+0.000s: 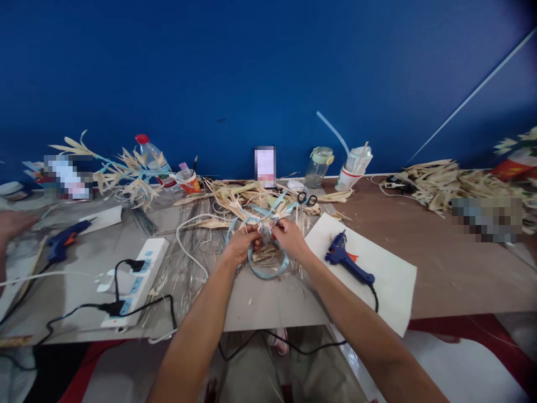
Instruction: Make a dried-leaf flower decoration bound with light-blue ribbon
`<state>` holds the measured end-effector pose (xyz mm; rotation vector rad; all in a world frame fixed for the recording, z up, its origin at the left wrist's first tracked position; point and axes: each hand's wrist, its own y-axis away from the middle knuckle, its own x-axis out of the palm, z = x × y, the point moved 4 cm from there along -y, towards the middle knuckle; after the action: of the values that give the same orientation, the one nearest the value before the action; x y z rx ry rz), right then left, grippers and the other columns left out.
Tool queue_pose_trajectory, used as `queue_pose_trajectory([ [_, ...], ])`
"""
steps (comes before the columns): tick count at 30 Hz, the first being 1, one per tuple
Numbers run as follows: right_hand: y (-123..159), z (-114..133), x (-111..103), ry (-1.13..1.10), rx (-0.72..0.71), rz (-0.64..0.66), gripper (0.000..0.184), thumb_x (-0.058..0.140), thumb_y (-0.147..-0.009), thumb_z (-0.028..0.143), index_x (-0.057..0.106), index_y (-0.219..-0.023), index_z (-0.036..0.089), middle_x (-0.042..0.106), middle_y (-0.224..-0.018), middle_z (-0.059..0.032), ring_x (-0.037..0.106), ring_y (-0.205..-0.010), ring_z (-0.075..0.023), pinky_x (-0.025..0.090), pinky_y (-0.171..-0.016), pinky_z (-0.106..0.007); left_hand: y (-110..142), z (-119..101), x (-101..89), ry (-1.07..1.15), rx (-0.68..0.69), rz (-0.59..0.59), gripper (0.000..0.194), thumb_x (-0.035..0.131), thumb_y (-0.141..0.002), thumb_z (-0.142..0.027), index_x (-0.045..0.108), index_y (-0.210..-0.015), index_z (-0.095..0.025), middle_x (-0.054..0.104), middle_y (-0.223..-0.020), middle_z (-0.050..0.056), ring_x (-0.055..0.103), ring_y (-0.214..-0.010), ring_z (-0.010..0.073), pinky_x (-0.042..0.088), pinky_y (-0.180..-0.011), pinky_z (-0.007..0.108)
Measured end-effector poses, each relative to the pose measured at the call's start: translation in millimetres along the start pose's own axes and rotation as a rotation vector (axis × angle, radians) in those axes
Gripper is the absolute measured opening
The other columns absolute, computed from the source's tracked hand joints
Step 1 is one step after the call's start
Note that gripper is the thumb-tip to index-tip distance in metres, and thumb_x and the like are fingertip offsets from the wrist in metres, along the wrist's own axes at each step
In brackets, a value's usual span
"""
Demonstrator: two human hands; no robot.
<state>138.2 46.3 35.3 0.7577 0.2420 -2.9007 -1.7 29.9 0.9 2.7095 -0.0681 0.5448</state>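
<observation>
Above the middle of the table, my left hand is closed in a pinch on a light blue ribbon, which hangs in a loop below the fingers. Close beside it, my right hand pinches the same ribbon near its upper ends. The fingertips hide exactly where the strands meet. Dry pale husks lie heaped just beyond both hands. Black-handled scissors rest at the heap's right side. A blue hot glue gun lies on a white board to the right of my right forearm.
A white power strip with black plugs and cords sits left. Another glue gun lies near a co-worker's hand. Along the wall stand a phone, a jar, a paper cup and a red-capped bottle.
</observation>
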Motion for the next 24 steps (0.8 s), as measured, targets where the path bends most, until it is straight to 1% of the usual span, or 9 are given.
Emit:
queue_pose_trajectory([
  [6, 3.6, -2.8, 1.9, 0.065, 0.014, 0.020, 0.018, 0.049, -0.081, 0.027, 0.055, -0.066, 0.020, 0.064, -0.062, -0.0024, 0.057, -0.058, -0.0154, 0.039, -0.058, -0.026, -0.8, 0.6, 0.7, -0.046, -0.028, -0.017, 0.025, 0.077, -0.056, -0.019, 0.054, -0.065, -0.015, 0.051, -0.049, -0.004, 0.044, -0.039, 0.0052, 0.033, -0.041, 0.017],
  [11, 4.6, -2.8, 3.6, 0.163, -0.067, -0.026, 0.016, 0.049, -0.081, 0.025, 0.057, -0.067, 0.020, 0.063, -0.065, -0.0033, 0.055, -0.062, -0.0161, 0.037, -0.059, -0.026, 1.0, 1.0, 3.3, -0.091, -0.057, 0.000, 0.022, 0.073, -0.057, -0.017, 0.053, -0.064, -0.016, 0.047, -0.045, -0.006, 0.041, -0.038, 0.0052, 0.032, -0.040, 0.017],
  [14, 5.7, -2.8, 5.0, 0.198, -0.089, -0.024, 0.016, 0.049, -0.082, 0.025, 0.057, -0.069, 0.019, 0.063, -0.068, -0.0048, 0.055, -0.064, -0.0164, 0.037, -0.061, -0.027, 2.2, 0.8, 4.3, -0.109, -0.062, 0.021, 0.020, 0.071, -0.058, -0.016, 0.052, -0.062, -0.016, 0.044, -0.042, -0.006, 0.039, -0.037, 0.0047, 0.031, -0.040, 0.017],
  [20, 6.7, -0.6, 4.5, 0.297, -0.140, -0.026, 0.021, 0.047, -0.084, 0.025, 0.055, -0.066, 0.020, 0.063, -0.072, -0.0072, 0.056, -0.068, -0.0180, 0.037, -0.064, -0.028, -0.2, 3.9, 1.4, -0.082, -0.081, 0.041, 0.019, 0.073, -0.058, -0.016, 0.055, -0.064, -0.015, 0.048, -0.045, -0.004, 0.043, -0.038, 0.0055, 0.033, -0.040, 0.017],
  [24, 7.1, 0.1, 5.1, 0.356, -0.191, -0.022, 0.023, 0.046, -0.086, 0.024, 0.055, -0.065, 0.020, 0.062, -0.072, -0.0080, 0.055, -0.068, -0.0182, 0.037, -0.064, -0.028, -1.6, 5.7, -0.3, -0.051, -0.094, 0.024, 0.022, 0.076, -0.056, -0.016, 0.056, -0.066, -0.014, 0.049, -0.046, -0.004, 0.045, -0.038, 0.0056, 0.035, -0.040, 0.017],
])
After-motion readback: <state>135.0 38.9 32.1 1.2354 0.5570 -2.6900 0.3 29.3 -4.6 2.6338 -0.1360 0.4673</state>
